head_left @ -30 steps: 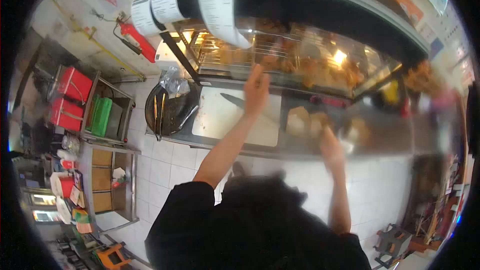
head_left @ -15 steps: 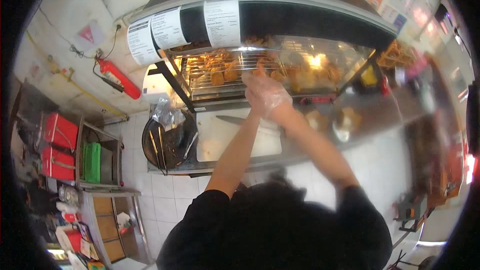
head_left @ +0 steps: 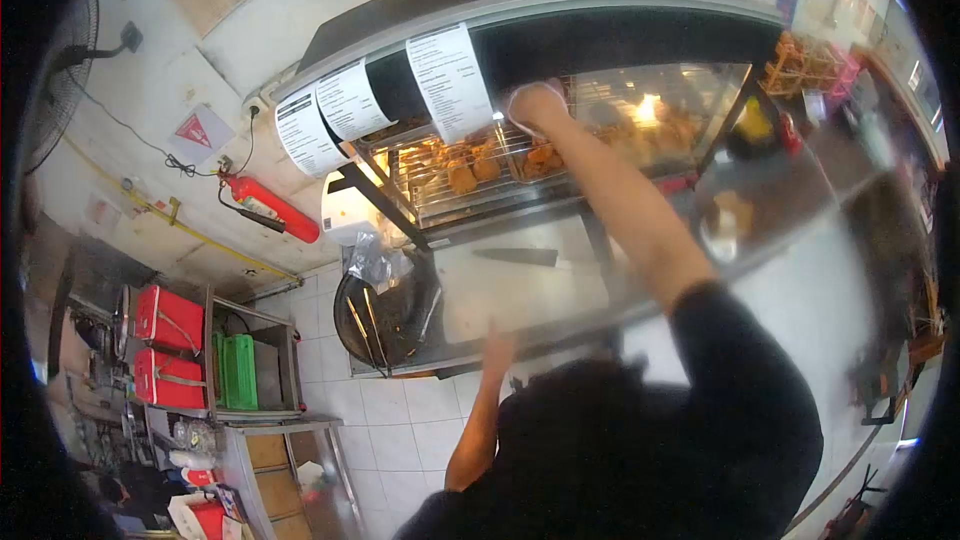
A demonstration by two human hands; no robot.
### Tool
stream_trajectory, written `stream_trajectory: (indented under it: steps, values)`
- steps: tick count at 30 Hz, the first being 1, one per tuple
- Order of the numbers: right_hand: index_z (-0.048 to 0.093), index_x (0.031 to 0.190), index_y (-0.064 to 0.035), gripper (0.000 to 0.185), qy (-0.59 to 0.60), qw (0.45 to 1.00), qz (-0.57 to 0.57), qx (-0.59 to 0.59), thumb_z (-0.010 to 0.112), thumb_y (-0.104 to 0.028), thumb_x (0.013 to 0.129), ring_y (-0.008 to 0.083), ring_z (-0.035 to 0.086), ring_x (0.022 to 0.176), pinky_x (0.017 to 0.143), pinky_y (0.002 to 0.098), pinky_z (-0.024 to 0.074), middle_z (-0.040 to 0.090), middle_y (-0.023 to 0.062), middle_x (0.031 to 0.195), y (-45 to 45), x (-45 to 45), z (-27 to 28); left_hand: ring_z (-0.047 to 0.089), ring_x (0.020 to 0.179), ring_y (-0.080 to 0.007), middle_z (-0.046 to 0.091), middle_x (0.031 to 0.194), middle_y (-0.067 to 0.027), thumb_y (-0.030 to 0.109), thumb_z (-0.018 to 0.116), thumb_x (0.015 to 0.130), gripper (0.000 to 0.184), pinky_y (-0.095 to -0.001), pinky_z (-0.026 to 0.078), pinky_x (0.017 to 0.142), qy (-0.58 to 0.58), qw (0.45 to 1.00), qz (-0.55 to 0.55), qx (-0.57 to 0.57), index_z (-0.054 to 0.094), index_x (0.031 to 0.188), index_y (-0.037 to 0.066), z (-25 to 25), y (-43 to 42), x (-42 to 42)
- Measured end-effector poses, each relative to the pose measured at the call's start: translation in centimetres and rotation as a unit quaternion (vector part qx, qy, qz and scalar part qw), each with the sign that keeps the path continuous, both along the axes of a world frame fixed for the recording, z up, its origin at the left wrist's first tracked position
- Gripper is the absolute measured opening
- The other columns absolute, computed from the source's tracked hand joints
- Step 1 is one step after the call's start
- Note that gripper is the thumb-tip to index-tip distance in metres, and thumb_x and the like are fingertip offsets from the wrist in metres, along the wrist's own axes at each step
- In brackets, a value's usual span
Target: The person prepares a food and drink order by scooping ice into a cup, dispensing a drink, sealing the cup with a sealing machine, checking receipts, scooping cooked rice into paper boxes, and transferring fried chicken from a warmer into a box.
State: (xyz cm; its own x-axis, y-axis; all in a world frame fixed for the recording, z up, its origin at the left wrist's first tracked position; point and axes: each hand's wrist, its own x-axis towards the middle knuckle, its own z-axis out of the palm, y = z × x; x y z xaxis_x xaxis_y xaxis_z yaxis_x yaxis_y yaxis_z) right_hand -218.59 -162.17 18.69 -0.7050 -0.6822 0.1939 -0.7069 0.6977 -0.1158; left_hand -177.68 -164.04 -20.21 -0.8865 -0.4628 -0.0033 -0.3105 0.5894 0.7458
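Observation:
My right hand, in a clear plastic glove, reaches into the lit food warmer at its upper edge. Its fingers are turned away, so what they hold, if anything, is hidden. Just below it, pieces of fried food sit on a wire rack. My left hand is low, by the front edge of the white cutting board, and motion blurs its fingers. A knife lies flat on the board's far part.
Left of the board, a round black pan holds gold tongs and a crumpled plastic bag. A red fire extinguisher hangs on the wall. Printed sheets hang over the warmer's front. Red boxes stand on a shelf at left.
My hands were together before the warmer and have separated. The right went up into the warmer; the left dropped back to the board's front edge. The view has shifted.

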Motion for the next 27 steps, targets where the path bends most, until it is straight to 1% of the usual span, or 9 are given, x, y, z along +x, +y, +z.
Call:
stream_trajectory:
  steps: [1,2,4,6,9,14,16,21,27]
  values:
    - [0.074,0.108,-0.0037,0.044,-0.037,0.996,0.009,0.079,0.042,-0.03,0.093,0.0341,0.068,0.11,0.092,0.0494,0.0518,0.068,0.0225,0.118,0.0,-0.2,1.0,0.057,0.124,-0.035,0.06,0.132,-0.0261,0.018,0.061,0.09,0.072,-0.0377,0.039,0.11,0.056,0.992,0.074,0.081,0.032,0.15,-0.008,-0.4,-0.3,3.5]
    - [0.076,0.1,-0.0037,0.04,-0.011,0.999,0.019,0.03,0.043,-0.024,0.091,0.0347,0.07,0.104,0.091,0.0463,0.0531,0.071,0.0232,0.11,-0.4,-1.5,-1.0,0.056,0.127,-0.0347,0.06,0.133,-0.0272,0.019,0.062,0.09,0.071,-0.0375,0.039,0.11,0.046,0.985,0.125,0.112,0.034,0.148,-0.009,-0.7,-0.5,6.8]
    - [0.076,0.101,-0.0035,0.04,-0.006,1.0,0.004,0.018,0.043,-0.025,0.091,0.035,0.07,0.104,0.091,0.0465,0.0533,0.07,0.0234,0.11,-0.5,-1.3,-1.1,0.04,0.142,-0.0365,0.042,0.15,-0.0302,0.022,0.061,0.088,0.074,-0.0382,0.033,0.115,-0.118,0.957,0.219,0.15,0.032,0.15,-0.008,-1.3,-0.6,13.3]
    - [0.076,0.099,-0.003,0.04,0.006,1.0,-0.007,0.02,0.043,-0.024,0.091,0.0356,0.07,0.102,0.092,0.0469,0.0528,0.07,0.0236,0.109,-0.6,-1.7,-1.2,0.035,0.145,-0.0383,0.038,0.152,-0.0301,0.024,0.059,0.087,0.077,-0.0375,0.028,0.118,-0.162,0.957,0.218,0.1,0.031,0.151,-0.008,-10.6,-1.8,21.1]
    - [0.074,0.111,-0.0077,0.047,-0.027,0.999,-0.029,0.008,0.038,-0.033,0.095,0.0346,0.066,0.113,0.102,0.0442,0.0458,0.069,0.0172,0.118,-1.3,-2.8,-2.0,0.034,0.145,-0.0391,0.037,0.153,-0.0305,0.023,0.06,0.086,0.079,-0.0374,0.027,0.119,-0.116,0.903,0.351,0.22,0.029,0.152,-0.007,-12.2,-0.5,26.6]
    - [0.073,0.114,-0.009,0.048,-0.041,0.998,-0.013,0.048,0.038,-0.037,0.096,0.0328,0.063,0.118,0.109,0.0511,0.0384,0.069,0.0152,0.121,-1.0,-3.8,-2.1,0.035,0.145,-0.0387,0.037,0.153,-0.0307,0.02,0.061,0.086,0.08,-0.0382,0.028,0.119,-0.163,0.903,0.36,0.168,0.026,0.153,-0.005,-5.6,1.9,26.9]
    - [0.076,0.106,-0.0126,0.039,0.086,0.993,-0.014,-0.085,0.044,-0.031,0.093,0.0354,0.068,0.108,0.095,0.0468,0.051,0.071,0.017,0.114,-0.8,-4.6,-3.4,0.036,0.144,-0.0386,0.037,0.153,-0.0307,0.019,0.061,0.086,0.081,-0.0386,0.028,0.119,-0.133,0.902,0.37,0.178,0.025,0.154,-0.005,-5.0,1.7,26.7]
    - [0.075,0.109,-0.0118,0.04,0.135,0.944,-0.071,-0.293,0.044,-0.031,0.093,0.0355,0.066,0.112,0.099,0.0484,0.0478,0.07,0.0173,0.116,-1.1,-4.5,-2.6,0.039,0.142,-0.039,0.041,0.15,-0.0303,0.017,0.061,0.087,0.079,-0.0395,0.031,0.117,-0.132,0.902,0.368,0.182,0.026,0.153,-0.005,-4.4,0.6,25.0]
    - [0.074,0.113,-0.0108,0.041,0.138,0.915,-0.135,-0.355,0.044,-0.031,0.094,0.0357,0.064,0.116,0.103,0.0503,0.044,0.069,0.0176,0.119,-2.3,-4.9,-1.2,0.044,0.138,-0.0401,0.046,0.146,-0.0308,0.019,0.062,0.087,0.078,-0.0401,0.034,0.115,-0.095,0.929,0.33,0.136,0.027,0.153,-0.004,-5.5,-0.7,23.9]
